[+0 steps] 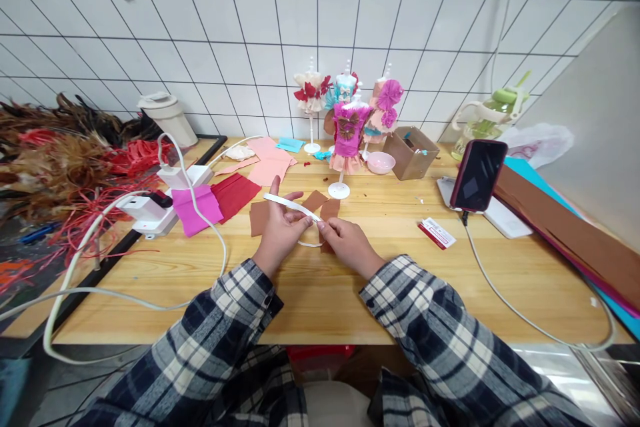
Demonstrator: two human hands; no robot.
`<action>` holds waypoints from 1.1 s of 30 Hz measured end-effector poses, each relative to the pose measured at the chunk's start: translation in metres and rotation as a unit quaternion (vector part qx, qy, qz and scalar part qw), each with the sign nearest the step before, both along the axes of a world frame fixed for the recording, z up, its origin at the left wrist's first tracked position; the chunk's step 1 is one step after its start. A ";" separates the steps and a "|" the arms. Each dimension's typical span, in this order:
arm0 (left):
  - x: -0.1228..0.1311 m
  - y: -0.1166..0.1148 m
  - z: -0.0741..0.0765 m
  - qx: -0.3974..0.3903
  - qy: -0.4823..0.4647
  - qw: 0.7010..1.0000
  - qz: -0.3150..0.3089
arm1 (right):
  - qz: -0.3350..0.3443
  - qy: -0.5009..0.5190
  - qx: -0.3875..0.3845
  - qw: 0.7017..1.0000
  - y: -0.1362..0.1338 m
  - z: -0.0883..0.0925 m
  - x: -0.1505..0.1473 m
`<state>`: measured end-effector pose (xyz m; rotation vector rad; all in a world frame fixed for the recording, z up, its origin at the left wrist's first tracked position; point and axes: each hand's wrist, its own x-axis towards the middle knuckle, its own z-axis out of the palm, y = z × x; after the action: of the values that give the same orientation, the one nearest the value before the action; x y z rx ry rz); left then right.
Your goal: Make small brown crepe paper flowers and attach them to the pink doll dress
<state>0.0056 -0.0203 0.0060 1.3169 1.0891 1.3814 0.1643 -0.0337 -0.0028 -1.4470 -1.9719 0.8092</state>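
Observation:
Both my hands are over the middle of the wooden table [380, 280]. My left hand [279, 230] and my right hand [347, 245] each pinch a thin white strip [290, 203] that runs between them and loops below. Brown paper pieces [316, 201] lie on the table just beyond my fingers. Both sleeves are dark plaid.
Small dress mannequins [349, 128] stand at the back with a pink bowl [381, 162] and cardboard box [411, 152]. Pink and red paper [220, 200], chargers [149, 212] and cables lie left. A propped phone [477, 175], a small red-and-white box [437, 232] and paper sheets [570, 233] are right. Feathers [55, 160] pile far left.

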 end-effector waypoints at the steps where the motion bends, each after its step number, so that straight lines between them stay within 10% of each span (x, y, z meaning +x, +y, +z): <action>1: 0.000 0.000 0.000 0.001 0.004 1.000 0.006 | 0.000 0.000 0.001 1.000 0.000 0.000 0.000; 10: -0.006 0.000 0.011 0.101 -0.070 0.990 0.071 | -0.050 0.059 -0.005 0.997 -0.001 0.004 0.003; 19: -0.018 -0.006 0.028 0.025 -0.271 0.958 -0.089 | -0.106 -0.057 -0.022 0.992 0.015 -0.002 0.018; 27: -0.065 0.011 0.037 0.020 -0.357 0.931 -0.071 | -0.016 -0.204 0.030 0.978 0.002 0.003 0.011; 33: -0.055 0.007 0.035 -0.004 -0.317 0.944 -0.085 | -0.021 -0.090 0.040 0.995 -0.001 0.004 -0.010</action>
<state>-0.0493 -0.0129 0.0409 0.8331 0.5278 1.5117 0.1538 -0.0344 0.0011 -1.5561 -2.0719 0.5928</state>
